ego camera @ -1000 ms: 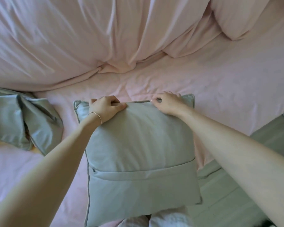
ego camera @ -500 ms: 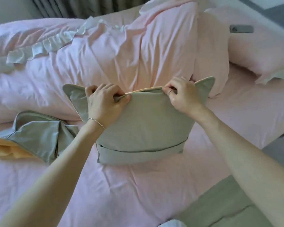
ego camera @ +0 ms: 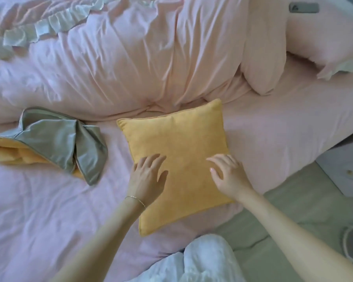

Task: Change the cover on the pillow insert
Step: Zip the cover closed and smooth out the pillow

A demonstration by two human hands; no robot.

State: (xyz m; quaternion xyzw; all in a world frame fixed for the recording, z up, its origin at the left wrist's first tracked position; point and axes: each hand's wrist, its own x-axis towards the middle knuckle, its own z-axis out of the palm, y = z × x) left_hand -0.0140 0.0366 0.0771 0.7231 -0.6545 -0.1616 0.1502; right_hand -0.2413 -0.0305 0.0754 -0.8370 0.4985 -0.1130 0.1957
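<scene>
Pillow [ego camera: 177, 157]: yellow side up, flat on pink bed [ego camera: 273, 135]
Left hand [ego camera: 149, 178]: fingers spread, resting on pillow
Right hand [ego camera: 228, 174]: same, grip open
Spare cover [ego camera: 57, 137]: crumpled, left of pillow

A rumpled pink duvet [ego camera: 114, 64] with a pale frilled edge lies beyond the hands, across the bed [ego camera: 29, 210]. Pink pillows [ego camera: 322, 37] lie beyond and to the right, a grey phone [ego camera: 304, 7] on them. A green rug [ego camera: 283, 231] covers the floor near the right forearm.
</scene>
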